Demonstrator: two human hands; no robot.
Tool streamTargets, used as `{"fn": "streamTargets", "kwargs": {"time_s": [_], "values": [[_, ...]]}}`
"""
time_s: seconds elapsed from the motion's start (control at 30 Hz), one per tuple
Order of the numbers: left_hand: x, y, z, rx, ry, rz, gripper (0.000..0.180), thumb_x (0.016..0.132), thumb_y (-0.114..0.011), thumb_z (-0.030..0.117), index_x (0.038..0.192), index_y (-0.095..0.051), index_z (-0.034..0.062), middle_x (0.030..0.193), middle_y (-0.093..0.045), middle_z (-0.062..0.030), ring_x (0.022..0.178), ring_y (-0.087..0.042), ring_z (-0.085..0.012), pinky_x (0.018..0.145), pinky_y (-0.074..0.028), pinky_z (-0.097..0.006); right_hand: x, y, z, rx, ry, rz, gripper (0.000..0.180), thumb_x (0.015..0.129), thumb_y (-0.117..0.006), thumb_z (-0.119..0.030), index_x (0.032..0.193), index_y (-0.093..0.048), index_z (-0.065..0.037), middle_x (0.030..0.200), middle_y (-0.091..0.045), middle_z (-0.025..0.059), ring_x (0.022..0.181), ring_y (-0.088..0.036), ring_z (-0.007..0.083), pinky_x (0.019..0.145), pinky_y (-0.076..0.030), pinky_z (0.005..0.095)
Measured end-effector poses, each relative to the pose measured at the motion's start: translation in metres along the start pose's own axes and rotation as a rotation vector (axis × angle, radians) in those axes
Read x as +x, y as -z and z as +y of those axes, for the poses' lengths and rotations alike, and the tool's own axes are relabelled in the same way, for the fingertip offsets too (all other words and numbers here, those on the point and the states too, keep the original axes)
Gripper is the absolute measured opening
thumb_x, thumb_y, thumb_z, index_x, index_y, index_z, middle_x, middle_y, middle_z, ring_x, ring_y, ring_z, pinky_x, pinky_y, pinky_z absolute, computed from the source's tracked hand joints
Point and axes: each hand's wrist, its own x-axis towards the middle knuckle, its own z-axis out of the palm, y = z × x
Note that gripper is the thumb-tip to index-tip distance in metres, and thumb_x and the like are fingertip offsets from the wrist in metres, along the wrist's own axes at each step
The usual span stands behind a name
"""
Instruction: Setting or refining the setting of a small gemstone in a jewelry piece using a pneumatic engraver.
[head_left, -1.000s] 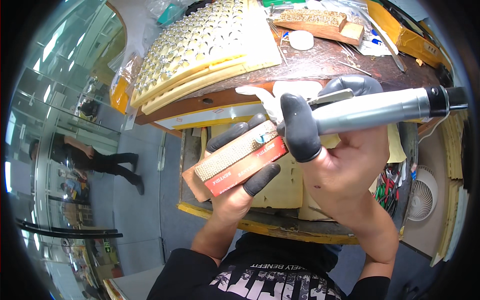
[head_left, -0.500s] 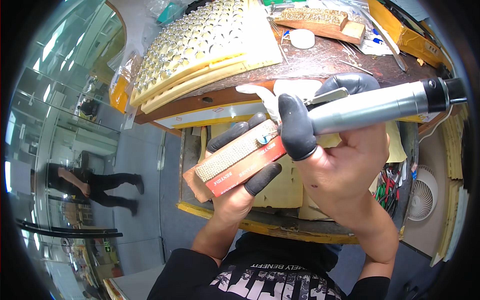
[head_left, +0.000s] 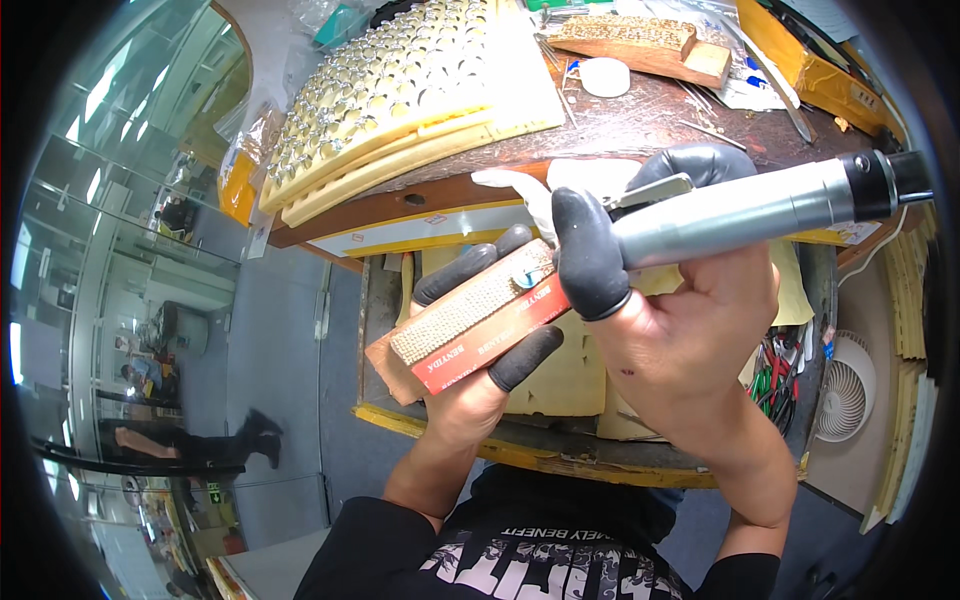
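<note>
In my left hand (head_left: pixel 468 408), with black covers on its fingers, lies a block (head_left: pixel 490 345) with a red printed side and wooden end. A narrow strip of small gold-coloured beads or stones (head_left: pixel 450 318) runs along its top. My right hand (head_left: pixel 680 335) grips a silver rotary handpiece (head_left: pixel 740 215) with a side lever, its thumb and forefinger also covered in black. The handpiece's front end is at the block's far right end, beside a small bluish spot (head_left: pixel 525 278). My right fingers hide most of the tool's tip, so contact cannot be made out.
A curved white piece (head_left: pixel 520 185) juts from the bench edge. Trays of several round silvery pieces (head_left: pixel 390 75) stand at the far left. Farther right are a wooden block (head_left: pixel 650 55) and a white round lid (head_left: pixel 604 77). An open drawer (head_left: pixel 560 462) sits below my hands, pliers (head_left: pixel 775 375) inside.
Both hands, the block and the handpiece have hardly moved; the handpiece has shifted very slightly. Behind the glass at left, a walking person has moved toward the picture's lower edge.
</note>
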Motion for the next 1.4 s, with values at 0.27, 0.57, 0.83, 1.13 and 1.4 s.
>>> {"fn": "streamTargets", "kwargs": {"time_s": [0.27,0.57,0.83,1.13,1.4], "values": [[0.0,-0.001,0.001,-0.011,0.041,0.075,0.079,0.07,-0.086,0.006,0.136,-0.044,-0.0002,0.131,-0.055,-0.0114,0.122,-0.055,-0.0219,0.108,-0.042,-0.038,-0.001,0.0,0.0,0.011,-0.01,0.014,0.027,0.082,-0.078,-0.005,0.097,-0.058,0.002,0.079,-0.061,0.0003,0.067,-0.055,0.0036,0.062,-0.044,0.0192],[0.0,0.002,0.0,0.02,0.034,0.079,0.081,0.069,-0.087,0.008,0.137,-0.043,0.0001,0.131,-0.055,-0.0111,0.123,-0.054,-0.022,0.108,-0.041,-0.038,-0.002,-0.001,0.001,0.011,-0.028,0.025,0.029,0.082,-0.078,-0.004,0.101,-0.057,0.003,0.079,-0.061,0.0003,0.069,-0.055,0.0037,0.063,-0.045,0.019],[0.002,0.012,-0.004,-0.014,-0.042,-0.103,0.073,0.075,-0.079,-0.007,0.136,-0.04,0.0032,0.145,-0.046,-0.022,0.132,-0.049,-0.0297,0.111,-0.043,-0.044,-0.002,-0.001,0.0,0.014,-0.006,0.029,0.03,0.081,-0.078,-0.003,0.102,-0.057,0.003,0.078,-0.06,0.0003,0.069,-0.054,0.0041,0.063,-0.044,0.019],[0.0,-0.001,0.001,0.016,0.026,0.079,0.079,0.07,-0.086,0.006,0.137,-0.044,0.001,0.131,-0.055,-0.0105,0.123,-0.054,-0.0211,0.107,-0.042,-0.037,-0.001,-0.004,0.0,0.079,-0.039,0.045,0.029,0.081,-0.078,-0.003,0.1,-0.057,0.004,0.077,-0.059,0.0005,0.068,-0.053,0.004,0.062,-0.044,0.0194],[-0.005,0.0,0.003,0.056,0.113,0.15,0.08,0.069,-0.086,0.006,0.136,-0.045,0.0,0.13,-0.056,-0.0111,0.122,-0.055,-0.0214,0.107,-0.043,-0.037,0.0,-0.001,-0.001,0.012,-0.023,0.027,0.029,0.081,-0.078,-0.002,0.1,-0.057,0.004,0.077,-0.059,-0.0005,0.068,-0.053,0.0037,0.062,-0.043,0.019]]}}
